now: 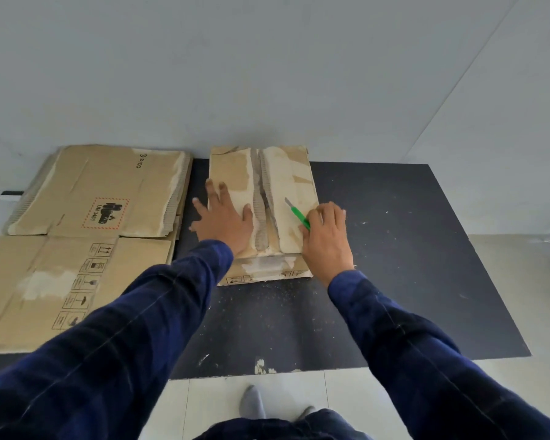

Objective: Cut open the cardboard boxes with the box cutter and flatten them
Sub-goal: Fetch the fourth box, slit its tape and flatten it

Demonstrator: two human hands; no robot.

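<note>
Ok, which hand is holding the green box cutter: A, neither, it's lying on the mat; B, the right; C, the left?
B: the right hand grips the green box cutter, while the left hand presses flat on the cardboard box.

Box cutter (298, 215) rear hidden inside right hand (327, 238).

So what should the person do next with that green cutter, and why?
Probably move the box cutter left onto the centre seam of the cardboard box and draw it along. The left hand lies flat on the left flap, steadying it, while the right hand grips the cutter with its blade just right of the seam.
</note>
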